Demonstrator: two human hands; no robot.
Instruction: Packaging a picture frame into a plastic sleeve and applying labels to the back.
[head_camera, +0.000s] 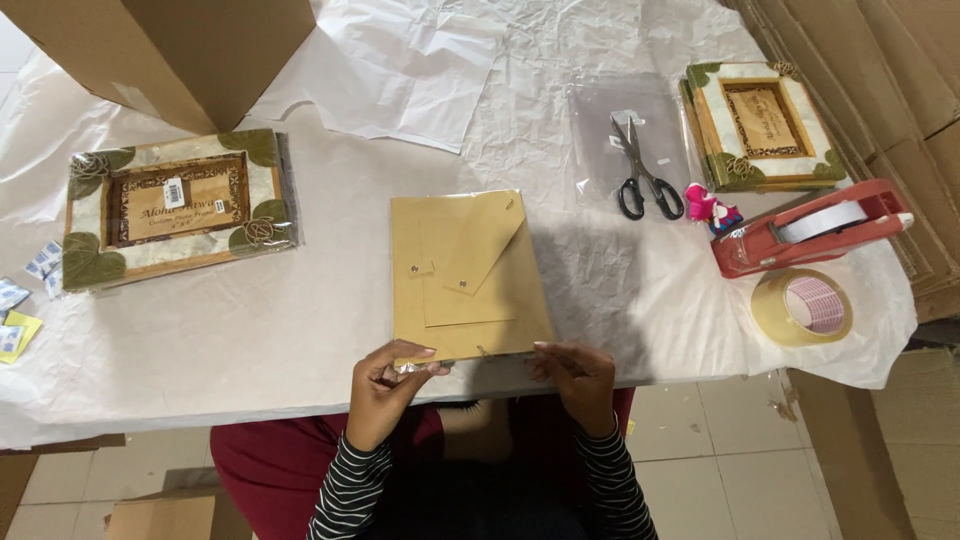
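A picture frame lies face down (468, 275) in a clear plastic sleeve at the table's near edge, its tan backing board and folded stand showing. My left hand (385, 385) pinches the sleeve's near edge at the frame's lower left corner. At the lower right corner, my right hand (573, 378) grips the same edge. Both of my sleeves are black-and-white striped.
A wrapped leaf-decorated frame (170, 205) lies at left, a stack of similar frames (760, 125) at far right. Scissors (642, 170) rest on clear bags, beside a red tape dispenser (815, 228), a tape roll (802, 306) and a small pink object (708, 207). A cardboard box (180, 50) stands far left.
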